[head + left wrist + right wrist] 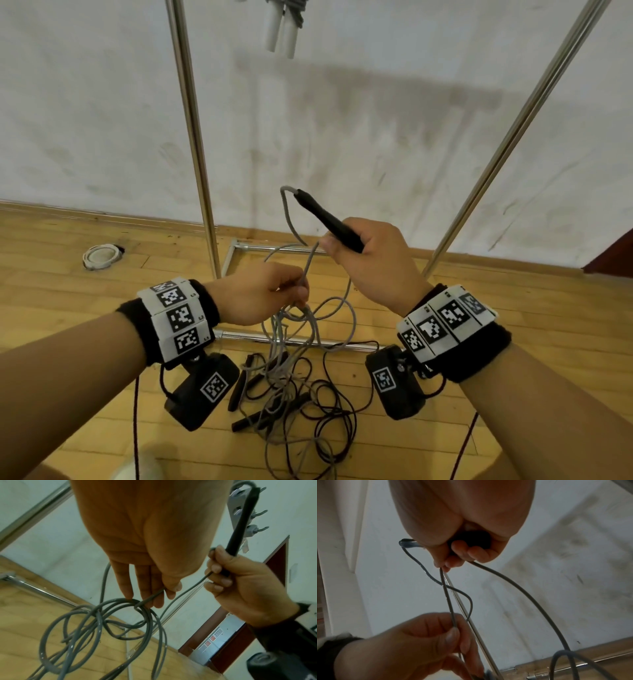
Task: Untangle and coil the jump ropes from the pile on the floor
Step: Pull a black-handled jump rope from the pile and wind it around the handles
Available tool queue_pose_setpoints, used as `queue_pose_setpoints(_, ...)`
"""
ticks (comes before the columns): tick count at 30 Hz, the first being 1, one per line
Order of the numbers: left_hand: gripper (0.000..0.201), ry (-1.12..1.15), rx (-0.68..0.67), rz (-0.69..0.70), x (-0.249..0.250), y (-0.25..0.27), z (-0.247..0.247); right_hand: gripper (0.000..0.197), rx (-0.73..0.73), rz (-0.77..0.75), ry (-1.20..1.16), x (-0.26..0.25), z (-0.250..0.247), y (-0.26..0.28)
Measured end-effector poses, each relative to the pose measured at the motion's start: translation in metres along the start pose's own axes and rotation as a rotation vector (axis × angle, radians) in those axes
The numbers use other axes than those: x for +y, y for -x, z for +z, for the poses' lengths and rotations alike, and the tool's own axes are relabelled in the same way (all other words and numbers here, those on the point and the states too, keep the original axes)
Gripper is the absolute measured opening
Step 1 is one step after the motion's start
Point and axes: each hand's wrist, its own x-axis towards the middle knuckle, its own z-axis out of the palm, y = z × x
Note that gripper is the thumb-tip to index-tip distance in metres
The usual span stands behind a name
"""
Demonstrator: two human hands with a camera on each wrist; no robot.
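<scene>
Your right hand [371, 260] gripped the black handle [329, 219] high while your left hand [263, 294] pinched the grey cord [310, 263], apparently to draw it taut from the tangled pile [294, 394].

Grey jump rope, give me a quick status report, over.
Right hand grips black handle. Left hand pinches grey rope, loops knotted below. Rest of pile on floor, dark red rope tangled in.

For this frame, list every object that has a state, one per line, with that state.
Grey jump rope cord: tangled in loops, lifted off the pile.
Black rope handle: held up, tilted.
Right hand: grips the handle and pinches the cord.
Left hand: pinches the cord.
Pile of dark ropes: tangled on the floor.
White-handled rope: hanging on the rack.
</scene>
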Motion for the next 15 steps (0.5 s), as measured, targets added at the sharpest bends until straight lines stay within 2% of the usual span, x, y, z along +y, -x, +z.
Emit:
queue_pose_setpoints(3, 0.019, -0.041, -0.070, -0.070, -0.009, -0.001, 0.007, 0.023, 0.090, 0.002, -0.063, -0.003, -0.008, -0.004)
queue_pose_setpoints(6, 0.025, -0.185, -0.151, -0.134, -0.022, 0.003, 0.011, 0.025, 0.202, 0.010, -0.092, -0.002, -0.022, -0.010)
queue_pose_setpoints(9, 0.028, -0.239, -0.183, -0.179, -0.030, 0.010, 0.010, 0.021, 0.311, 0.054, -0.169, 0.005, -0.037, -0.014)
queue_pose_setpoints(12, 0.020, -0.091, -0.141, -0.188, -0.029, 0.013, 0.007, 0.017, 0.307, 0.098, -0.214, 0.015, -0.048, -0.013)
queue_pose_setpoints(14, 0.013, 0.019, -0.080, -0.159, -0.022, 0.012, 0.006, 0.019, 0.242, 0.081, -0.197, 0.017, -0.047, -0.009)
queue_pose_setpoints(15, 0.016, 0.043, -0.039, -0.133, -0.018, 0.011, 0.005, 0.023, 0.196, 0.058, -0.170, 0.017, -0.044, -0.007)
